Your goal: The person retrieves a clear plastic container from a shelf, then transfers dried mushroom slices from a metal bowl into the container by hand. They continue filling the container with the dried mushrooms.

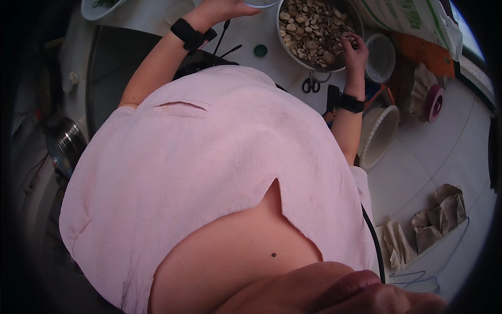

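My left hand (221, 11) is at the top edge, its thumb stretched beside the rim of a clear container (263, 4). The frame cuts off its other fingers, so a grip on the container cannot be made out. My right hand (356, 52) reaches over the right side of a round metal pan (295, 61). Its fingertips are bent down among dried pale-brown slices (310, 29); whether they pinch any is unclear. Black-handled scissors (311, 85) lie just below the pan, with their blades partly under its rim. A green cap (260, 50) rests left of the pan.
A translucent tub (379, 58) and a printed white bag (411, 17) stand right of the pan. Lower right are a cream basin (379, 135), a roll of tape (434, 103) and crumpled brown paper (439, 218). A white bowl with greens (101, 11) is upper left.
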A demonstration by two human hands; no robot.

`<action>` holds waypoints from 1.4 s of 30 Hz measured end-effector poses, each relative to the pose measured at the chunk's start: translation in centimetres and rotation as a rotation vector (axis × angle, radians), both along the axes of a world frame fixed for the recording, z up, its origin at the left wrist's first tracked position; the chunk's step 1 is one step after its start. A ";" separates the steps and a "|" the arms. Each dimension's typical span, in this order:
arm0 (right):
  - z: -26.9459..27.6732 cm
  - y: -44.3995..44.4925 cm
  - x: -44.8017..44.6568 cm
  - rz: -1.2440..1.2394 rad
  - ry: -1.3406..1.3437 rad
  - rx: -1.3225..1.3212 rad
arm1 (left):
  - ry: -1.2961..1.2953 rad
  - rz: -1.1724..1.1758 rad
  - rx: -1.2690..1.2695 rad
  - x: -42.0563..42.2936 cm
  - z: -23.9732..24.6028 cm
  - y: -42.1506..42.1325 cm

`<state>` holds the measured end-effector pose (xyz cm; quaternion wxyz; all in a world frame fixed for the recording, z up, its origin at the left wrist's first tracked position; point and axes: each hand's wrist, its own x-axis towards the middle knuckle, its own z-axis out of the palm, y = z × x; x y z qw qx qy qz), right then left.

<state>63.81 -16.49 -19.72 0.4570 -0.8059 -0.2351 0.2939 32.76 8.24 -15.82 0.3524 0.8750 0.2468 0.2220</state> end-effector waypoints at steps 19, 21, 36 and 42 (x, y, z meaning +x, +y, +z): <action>-0.6 4.3 -8.3 0.908 -0.831 -0.209 | -0.072 -0.017 -0.007 -5.3 1.3 -0.3; 1.0 2.4 -7.6 0.896 -0.795 -0.213 | -0.068 -0.012 -0.039 -6.3 1.5 -0.4; 1.1 4.9 -8.7 1.184 -0.908 -0.149 | 0.008 -0.065 -0.019 -7.3 3.0 -1.6; 1.4 -0.1 -4.2 0.993 -0.833 -0.292 | -0.029 -0.135 0.042 -4.8 2.7 -0.7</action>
